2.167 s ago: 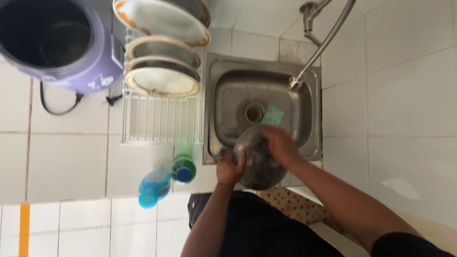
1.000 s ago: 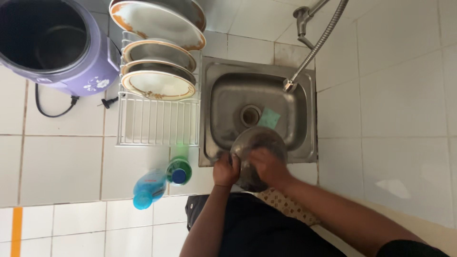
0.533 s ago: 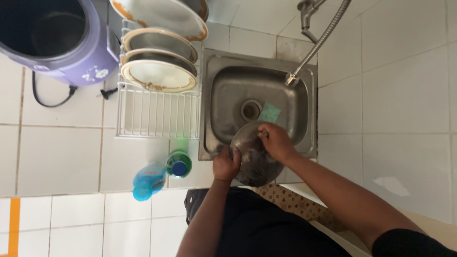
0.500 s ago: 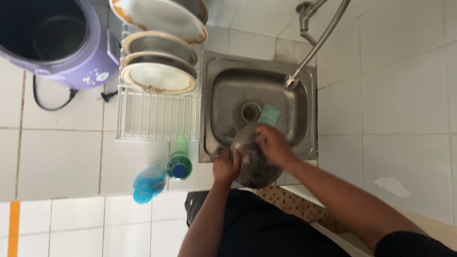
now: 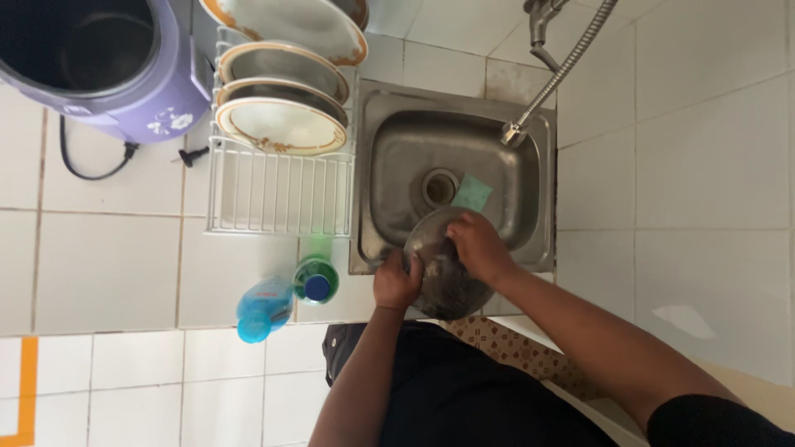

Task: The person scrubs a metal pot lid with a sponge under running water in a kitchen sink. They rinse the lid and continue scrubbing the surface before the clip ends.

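Round steel bowl (image 5: pixel 443 269), wet and grey, tilted over the sink's near edge, held at its rim

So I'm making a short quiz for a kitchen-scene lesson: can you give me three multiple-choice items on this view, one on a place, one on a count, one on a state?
1. Where does the green sponge lie?
A. in the sink basin
B. on the dish rack
C. on the floor

2. How many plates stand in the white wire dish rack?
A. one
B. three
C. six

3. How is the round metal pan held?
A. by no hand
B. by one hand only
C. by both hands

Answers:
1 A, the sponge sits beside the drain in the steel sink.
2 B, three plates lean in a row.
3 C, the left hand grips its rim and the right hand presses on it.
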